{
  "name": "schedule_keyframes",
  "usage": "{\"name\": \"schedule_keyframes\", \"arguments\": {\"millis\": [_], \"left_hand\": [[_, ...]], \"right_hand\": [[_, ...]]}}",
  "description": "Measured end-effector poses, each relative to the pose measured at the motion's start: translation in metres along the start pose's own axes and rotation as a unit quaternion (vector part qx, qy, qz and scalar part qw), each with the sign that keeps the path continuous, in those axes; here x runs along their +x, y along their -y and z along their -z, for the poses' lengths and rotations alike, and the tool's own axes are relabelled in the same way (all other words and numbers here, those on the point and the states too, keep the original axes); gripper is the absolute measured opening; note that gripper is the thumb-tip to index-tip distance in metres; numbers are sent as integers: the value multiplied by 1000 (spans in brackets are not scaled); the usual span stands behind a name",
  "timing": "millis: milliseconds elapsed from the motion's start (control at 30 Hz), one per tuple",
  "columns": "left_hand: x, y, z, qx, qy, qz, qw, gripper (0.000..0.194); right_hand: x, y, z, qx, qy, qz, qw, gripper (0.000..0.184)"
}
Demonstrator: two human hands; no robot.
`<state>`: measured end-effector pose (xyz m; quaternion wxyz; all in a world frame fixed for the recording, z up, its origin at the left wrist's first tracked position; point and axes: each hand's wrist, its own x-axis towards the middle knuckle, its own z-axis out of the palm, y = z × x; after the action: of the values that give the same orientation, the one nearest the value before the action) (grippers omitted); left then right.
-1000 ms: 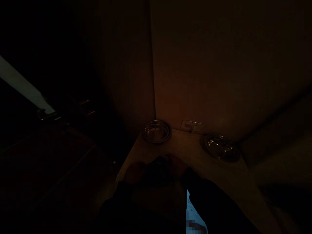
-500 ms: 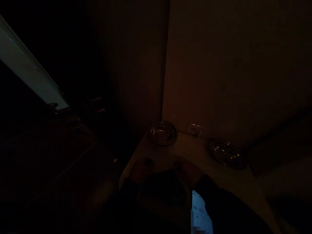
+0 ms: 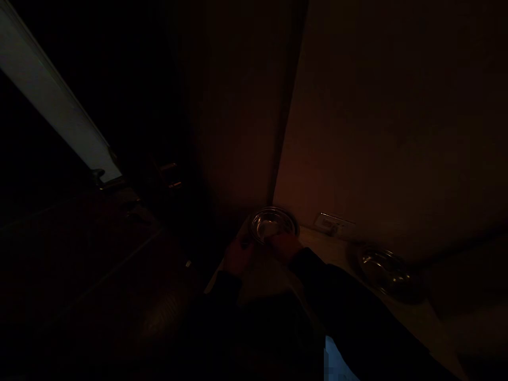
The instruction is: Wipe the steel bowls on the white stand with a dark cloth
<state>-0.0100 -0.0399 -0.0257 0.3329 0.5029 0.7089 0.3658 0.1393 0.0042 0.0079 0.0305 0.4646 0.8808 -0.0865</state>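
Note:
The scene is very dark. A round, shiny metal bowl stands at the back left corner of a pale tabletop; it looks like the top one of a nested stack. Beside its front left rim is my left hand, its fingers lost in shadow. Over the front right rim reaches my right hand, fingertips overlapping the bowl. Whether either hand grips the rim cannot be made out.
An oval metal dish lies on the tabletop's right side. A socket plate sits low on the wall behind. At the bottom edge a lit phone screen shows beneath my right forearm. A pale glass strip is at the upper left.
Both hands have moved forward from the near part of the tabletop to the metal bowl at the back. The view has shifted slightly, and my right sleeve now covers more of the phone.

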Motion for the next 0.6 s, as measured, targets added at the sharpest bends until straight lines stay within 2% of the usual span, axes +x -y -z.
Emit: {"name": "schedule_keyframes", "arguments": {"millis": [167,267,400,600], "left_hand": [[2,2,1,-9,-2,-10,1000,35],[4,-1,4,-24,-17,0,1000,37],[11,-6,6,-114,-3,22,993,37],[31,-15,0,-214,30,48,975,46]], "right_hand": [[1,-1,3,-4,0,2,1000,30],[-1,-4,6,-5,-39,13,999,32],[-3,-8,14,17,-110,28,993,35],[-2,-14,26,-1,-131,-26,991,32]]}}
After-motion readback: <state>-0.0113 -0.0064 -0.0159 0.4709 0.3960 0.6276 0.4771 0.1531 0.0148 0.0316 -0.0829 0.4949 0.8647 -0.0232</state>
